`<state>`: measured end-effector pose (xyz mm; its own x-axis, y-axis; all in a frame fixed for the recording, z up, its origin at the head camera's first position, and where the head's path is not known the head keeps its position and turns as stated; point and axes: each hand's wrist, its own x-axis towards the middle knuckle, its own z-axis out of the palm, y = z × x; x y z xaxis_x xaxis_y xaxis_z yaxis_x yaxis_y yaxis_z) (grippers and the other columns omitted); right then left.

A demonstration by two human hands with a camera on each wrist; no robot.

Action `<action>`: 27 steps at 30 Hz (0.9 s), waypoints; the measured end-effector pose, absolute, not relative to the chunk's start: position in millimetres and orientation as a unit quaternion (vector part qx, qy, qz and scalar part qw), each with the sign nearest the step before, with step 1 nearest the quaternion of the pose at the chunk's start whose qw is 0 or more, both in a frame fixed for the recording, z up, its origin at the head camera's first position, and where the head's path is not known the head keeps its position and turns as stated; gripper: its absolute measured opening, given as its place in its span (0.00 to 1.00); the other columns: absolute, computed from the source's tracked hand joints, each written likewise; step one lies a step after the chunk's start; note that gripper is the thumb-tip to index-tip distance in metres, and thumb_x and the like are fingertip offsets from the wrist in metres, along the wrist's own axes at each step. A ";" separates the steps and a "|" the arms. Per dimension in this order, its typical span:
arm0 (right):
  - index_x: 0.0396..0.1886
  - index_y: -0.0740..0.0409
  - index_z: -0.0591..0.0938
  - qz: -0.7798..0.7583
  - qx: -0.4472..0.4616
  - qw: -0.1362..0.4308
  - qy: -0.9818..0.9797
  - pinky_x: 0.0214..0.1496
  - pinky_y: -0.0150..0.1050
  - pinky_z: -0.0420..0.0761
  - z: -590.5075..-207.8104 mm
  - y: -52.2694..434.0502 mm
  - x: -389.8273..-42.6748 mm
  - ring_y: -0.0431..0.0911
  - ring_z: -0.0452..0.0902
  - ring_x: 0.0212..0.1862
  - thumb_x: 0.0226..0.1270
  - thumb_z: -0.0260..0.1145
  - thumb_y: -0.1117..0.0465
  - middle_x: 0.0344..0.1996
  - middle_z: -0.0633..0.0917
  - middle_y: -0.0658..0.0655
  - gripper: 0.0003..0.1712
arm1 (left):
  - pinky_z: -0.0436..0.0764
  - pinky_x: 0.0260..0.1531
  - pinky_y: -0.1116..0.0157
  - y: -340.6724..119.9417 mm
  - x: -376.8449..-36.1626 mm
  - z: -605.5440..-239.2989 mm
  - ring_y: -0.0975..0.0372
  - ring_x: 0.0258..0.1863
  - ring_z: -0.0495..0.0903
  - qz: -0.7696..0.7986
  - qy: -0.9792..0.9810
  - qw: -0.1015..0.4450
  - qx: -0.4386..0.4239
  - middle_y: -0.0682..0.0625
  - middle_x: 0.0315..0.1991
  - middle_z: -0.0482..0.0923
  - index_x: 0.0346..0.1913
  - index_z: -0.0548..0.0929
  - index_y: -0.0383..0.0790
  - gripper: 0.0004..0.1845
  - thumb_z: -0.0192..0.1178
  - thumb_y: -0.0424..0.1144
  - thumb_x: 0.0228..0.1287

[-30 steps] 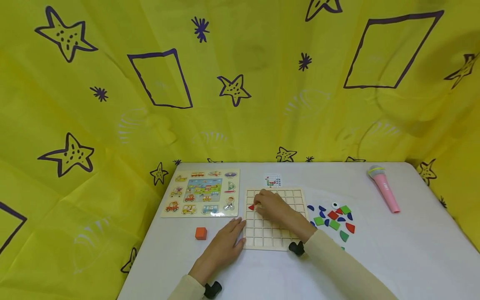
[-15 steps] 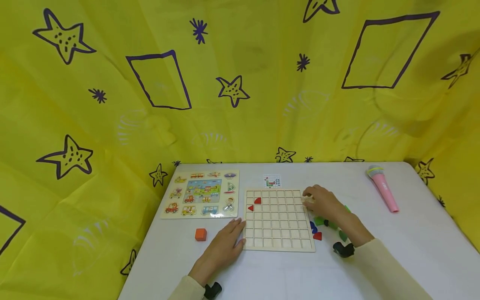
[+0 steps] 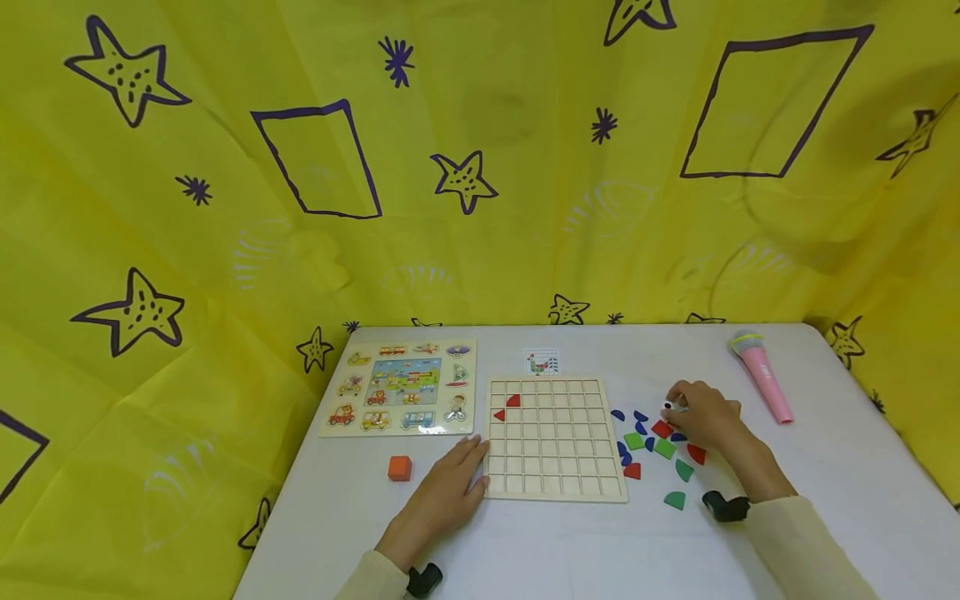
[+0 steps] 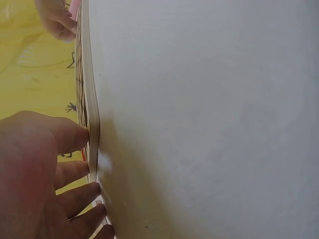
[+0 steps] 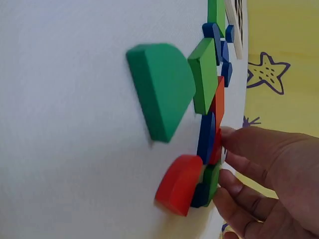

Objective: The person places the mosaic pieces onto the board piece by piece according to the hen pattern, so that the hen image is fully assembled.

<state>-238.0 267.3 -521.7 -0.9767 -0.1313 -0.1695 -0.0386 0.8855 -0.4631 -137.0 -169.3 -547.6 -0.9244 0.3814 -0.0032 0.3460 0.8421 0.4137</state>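
Note:
My left hand (image 3: 448, 490) rests with extended fingers against the left edge of the wooden grid board (image 3: 555, 493). In the left wrist view its fingertips touch the side of the board (image 4: 91, 107). Two red pieces sit in cells at the board's upper left: a quarter circle (image 3: 513, 401) and a triangle (image 3: 499, 415). My right hand (image 3: 708, 414) is over the loose pieces right of the board, thumb and fingers pinching a white round piece with a black dot (image 3: 677, 407). In the right wrist view the fingers largely hide that piece.
Loose blue, green and red shapes, such as a green quarter circle (image 3: 675, 500), lie right of the board. Behind it is a small pattern card (image 3: 542, 362). A vehicle puzzle (image 3: 459, 428) and an orange cube (image 3: 400, 468) are at left, a pink microphone (image 3: 765, 379) at right.
My right hand has left the upper left of the board, uncovering the red quarter circle there, and moved right to the loose pieces, where it pinches the white round piece. My left hand stays put.

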 end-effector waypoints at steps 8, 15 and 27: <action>0.58 0.66 0.77 -0.267 -0.065 0.090 0.957 0.42 0.60 0.66 -529.6 256.5 -244.6 0.63 0.74 0.49 0.68 0.67 0.61 0.47 0.78 0.68 0.22 | 0.62 0.70 0.53 -170.2 -136.6 -548.4 0.54 0.75 0.57 0.208 0.958 0.036 0.194 0.49 0.76 0.60 0.76 0.65 0.44 0.31 0.54 0.48 0.75; 0.58 0.71 0.76 -0.294 -0.053 0.101 0.949 0.44 0.59 0.67 -529.5 255.2 -245.0 0.62 0.72 0.50 0.70 0.66 0.61 0.49 0.76 0.70 0.23 | 0.62 0.70 0.54 -169.7 -135.9 -548.9 0.54 0.75 0.57 0.206 0.959 0.039 0.189 0.49 0.76 0.60 0.76 0.65 0.45 0.31 0.54 0.48 0.75; 0.56 0.70 0.77 -0.292 -0.062 0.100 0.949 0.49 0.62 0.69 -527.6 259.2 -245.4 0.58 0.75 0.45 0.69 0.68 0.59 0.44 0.79 0.65 0.22 | 0.62 0.71 0.54 -170.0 -137.4 -550.0 0.55 0.75 0.57 0.201 0.959 0.036 0.195 0.49 0.76 0.59 0.76 0.64 0.45 0.31 0.54 0.49 0.75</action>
